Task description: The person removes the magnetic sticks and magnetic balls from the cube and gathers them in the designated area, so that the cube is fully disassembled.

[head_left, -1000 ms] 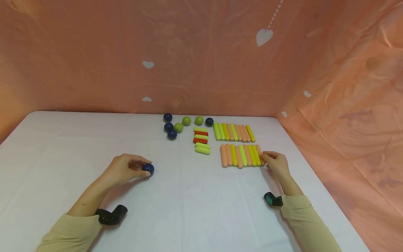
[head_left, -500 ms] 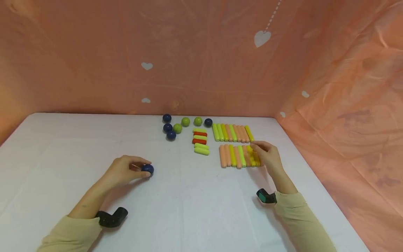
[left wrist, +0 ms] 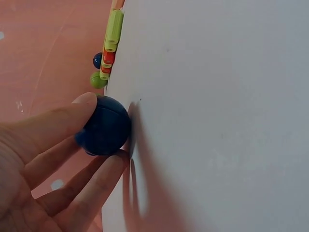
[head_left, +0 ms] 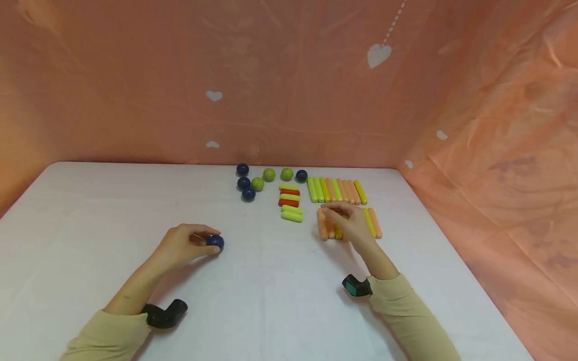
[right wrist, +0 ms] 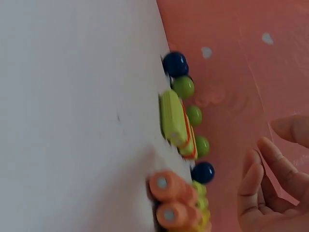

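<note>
My left hand (head_left: 180, 246) pinches a dark blue ball (head_left: 215, 242) between thumb and fingers at the left middle of the table. In the left wrist view the ball (left wrist: 107, 126) sits at the fingertips, its shadow falling on the white cloth. My right hand (head_left: 354, 228) hovers above the front row of orange, yellow and green sticks (head_left: 322, 225), covering the row's middle. Seen from the right wrist, the right hand (right wrist: 277, 186) has thumb and fingers loosely bent and apart, holding nothing. Two orange stick ends (right wrist: 169, 186) show near it.
Behind lies a second row of long sticks (head_left: 338, 190). Short green and red sticks (head_left: 290, 202) are stacked in a column left of the rows. Several loose blue balls (head_left: 248, 194) and green balls (head_left: 269, 174) stand near the table's back edge, before an orange curtain (head_left: 289, 100).
My right hand has moved left from the front row's right end to above its left part. The left hand has stayed about where it was, still pinching the blue ball.
</note>
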The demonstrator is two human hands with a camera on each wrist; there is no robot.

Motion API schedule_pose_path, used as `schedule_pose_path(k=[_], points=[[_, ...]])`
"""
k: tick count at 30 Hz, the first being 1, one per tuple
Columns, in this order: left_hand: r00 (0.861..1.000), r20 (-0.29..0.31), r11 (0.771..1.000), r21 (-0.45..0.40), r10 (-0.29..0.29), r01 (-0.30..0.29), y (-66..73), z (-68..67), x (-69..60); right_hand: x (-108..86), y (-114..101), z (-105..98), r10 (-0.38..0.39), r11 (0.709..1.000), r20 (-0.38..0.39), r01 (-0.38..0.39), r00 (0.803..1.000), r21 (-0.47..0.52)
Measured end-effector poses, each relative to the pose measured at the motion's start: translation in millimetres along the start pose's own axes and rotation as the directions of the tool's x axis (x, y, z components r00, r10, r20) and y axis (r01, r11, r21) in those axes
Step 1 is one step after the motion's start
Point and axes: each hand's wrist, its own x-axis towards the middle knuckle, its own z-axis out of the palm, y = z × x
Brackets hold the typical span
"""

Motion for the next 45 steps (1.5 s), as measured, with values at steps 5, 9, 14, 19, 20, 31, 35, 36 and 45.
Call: schedule_pose_path(k=[5,9,14,19,20,31,35,36,45], points=[[1.0,-0.023,1.0,-0.009,0.012,-0.012,-0.3,4.5,1.0,-2.0,-1,14,-0.019,1.0,0.041,0.018,0.999,0.019],[0.999,-0.032,1.0,-0.013,0.02,-0.02,0.5,7.7,2.3,-3.7,1,23,-0.063,0.998,0.096,0.06,0.993,0.035],[0.999,-0.031,1.0,-0.015,0.024,-0.025,5.2,11.4,5.2,-5.5,6,30,-0.12,0.993,0.144,0.116,0.982,0.039],[0.999,-0.019,0.999,-0.032,0.039,-0.04,13.7,18.3,11.4,-8.1,7,34,-0.137,0.99,0.172,0.132,0.975,0.038],[0.999,-0.016,0.998,-0.035,0.042,-0.043,15.5,20.3,12.8,-8.5,7,35,-0.14,0.99,0.179,0.136,0.974,0.035],[0.998,0.036,0.996,-0.076,0.047,-0.044,33.0,37.7,19.9,-8.2,8,45,-0.151,0.989,0.249,0.145,0.957,0.042],[0.998,0.043,0.997,-0.072,0.038,-0.034,34.8,39.1,19.6,-10.1,6,48,-0.121,0.993,0.271,0.119,0.955,0.024],[0.998,0.045,0.997,-0.072,0.035,-0.031,34.8,39.0,19.5,-10.6,6,49,-0.118,0.993,0.271,0.117,0.955,0.021],[0.996,0.023,0.995,-0.064,0.083,-0.082,19.7,22.0,13.0,-7.7,-6,73,-0.131,0.99,0.355,0.138,0.925,0.006]])
